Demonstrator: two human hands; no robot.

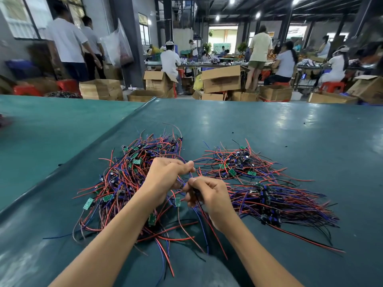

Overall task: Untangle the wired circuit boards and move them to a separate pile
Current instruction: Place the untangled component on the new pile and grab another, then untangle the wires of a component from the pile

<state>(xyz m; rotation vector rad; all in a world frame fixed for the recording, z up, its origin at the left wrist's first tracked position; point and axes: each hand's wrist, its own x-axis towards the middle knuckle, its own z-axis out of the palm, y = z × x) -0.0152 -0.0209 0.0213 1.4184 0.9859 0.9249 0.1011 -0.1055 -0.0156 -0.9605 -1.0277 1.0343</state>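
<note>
Left hand point(165, 175) was closed, thumb and fingers pinched on wires point(191, 177) drawn up from the left heap. Right hand point(207, 193) sat just below and to its right, also closed, fingers curled round the same strands (red, blue and black). The 2 hands were nearly touching at the thumbs. A small green board point(177, 201) hung on its wires just left of the right hand, between the 2 wrists; which hand's strands carried it could not be told.

Tangled heap point(128, 179) lay under and left of the left hand: red, blue and black wires knotted together, green boards scattered through it, loose ends trailing toward the near edge of the table. 2 other piles lay to the right, apart from the heap: a far pile point(238, 162) with its boards bunched in the middle, and a near pile point(273, 204) with wires lying roughly parallel and dark boards grouped at its left end.

All rested on a dark teal table cover point(290, 131). Beyond the table: cardboard boxes point(221, 79) and seated workers (blurred).
</note>
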